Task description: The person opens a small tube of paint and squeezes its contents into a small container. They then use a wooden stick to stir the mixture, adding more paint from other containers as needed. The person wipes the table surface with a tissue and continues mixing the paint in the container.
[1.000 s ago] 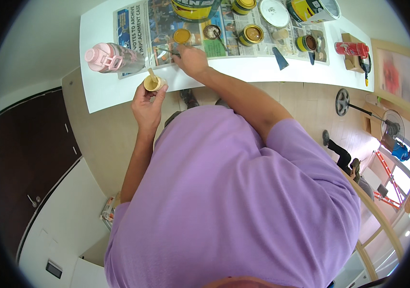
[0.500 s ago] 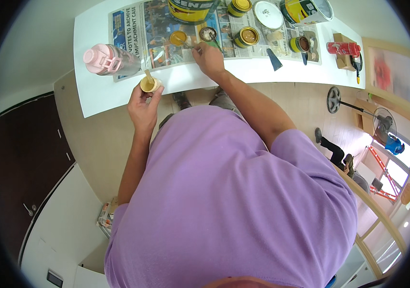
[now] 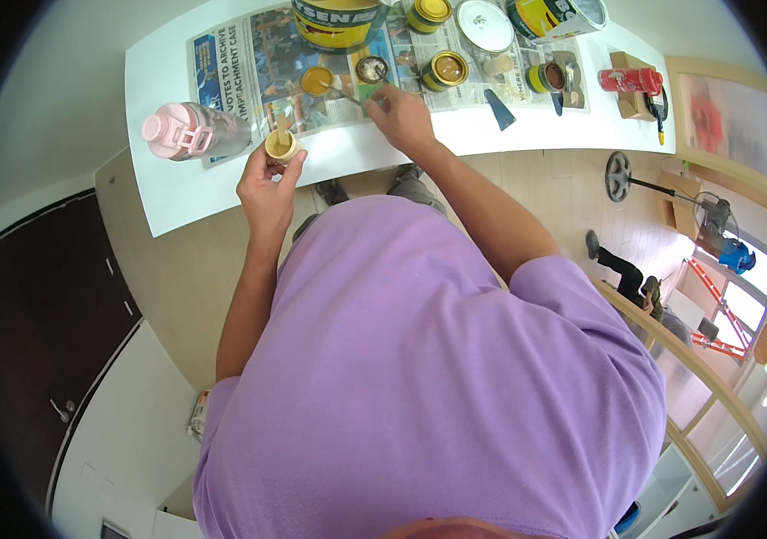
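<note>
My left hand (image 3: 266, 193) is closed round a small cup (image 3: 281, 155) of pale yellow material, held just off the table's front edge. A flat wooden stick (image 3: 283, 128) stands tilted in the cup. Over the newspaper, my right hand (image 3: 397, 115) pinches a thin stick-like tool (image 3: 344, 93), whose far end reaches a round yellow lid (image 3: 317, 81); its exact kind is too small to tell. Just beyond that hand sits a small round container of whitish material (image 3: 372, 69). An open can of brown paint (image 3: 445, 70) is to its right.
Newspaper (image 3: 271, 90) covers part of the white table (image 3: 163, 193). A pink-capped bottle (image 3: 193, 132) lies at left. Large paint cans (image 3: 336, 27), a white lid (image 3: 485, 25), a dark scraper blade (image 3: 499, 110) and a red bottle (image 3: 628, 81) are also there. Other people are at far right.
My right hand has moved slightly right and nearer relative to the lid, still pinching the thin tool. My left hand keeps hold of the cup. The whole view has shifted a little.
</note>
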Available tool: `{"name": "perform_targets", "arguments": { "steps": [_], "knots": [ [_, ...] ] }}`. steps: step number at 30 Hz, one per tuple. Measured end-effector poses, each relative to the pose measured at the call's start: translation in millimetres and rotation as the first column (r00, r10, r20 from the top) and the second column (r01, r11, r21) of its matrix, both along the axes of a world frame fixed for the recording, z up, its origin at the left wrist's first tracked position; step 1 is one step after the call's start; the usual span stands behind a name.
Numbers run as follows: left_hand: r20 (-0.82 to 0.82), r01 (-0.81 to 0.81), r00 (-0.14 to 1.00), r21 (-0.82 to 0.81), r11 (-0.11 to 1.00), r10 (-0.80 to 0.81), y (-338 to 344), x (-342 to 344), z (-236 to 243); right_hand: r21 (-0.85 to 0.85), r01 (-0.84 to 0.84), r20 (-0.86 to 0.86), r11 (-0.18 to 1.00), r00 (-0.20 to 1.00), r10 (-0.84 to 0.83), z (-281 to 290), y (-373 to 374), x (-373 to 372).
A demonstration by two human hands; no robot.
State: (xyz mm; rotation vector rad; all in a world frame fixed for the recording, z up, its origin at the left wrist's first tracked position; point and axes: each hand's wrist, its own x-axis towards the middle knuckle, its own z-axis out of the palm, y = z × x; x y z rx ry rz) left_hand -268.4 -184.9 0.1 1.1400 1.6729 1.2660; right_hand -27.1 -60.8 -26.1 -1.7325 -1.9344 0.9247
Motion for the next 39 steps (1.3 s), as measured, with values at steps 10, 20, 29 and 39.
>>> {"name": "perform_targets", "arguments": {
  "steps": [10,20,29,39],
  "knots": [
    [-0.121,0.088,0.990,0.157,0.984,-0.069,49,35,18,0.034,-0.156,-0.362,0.987,0.919,0.158,130,-8,22],
    [-0.196,0.253,0.955,0.142,0.957,-0.223,62,72,25,0.093,-0.238,-0.232,0.967,0.939,0.253,146,9,46],
    [-0.136,0.148,0.980,0.023,0.989,-0.144,45,68,-7,-0.007,-0.099,0.036,0.995,0.994,0.099,24,4,78],
    [-0.161,0.080,0.984,0.001,0.997,-0.078,42,48,-4,-0.001,-0.071,0.245,0.997,0.967,0.069,-35,18,49]
  ]
}}
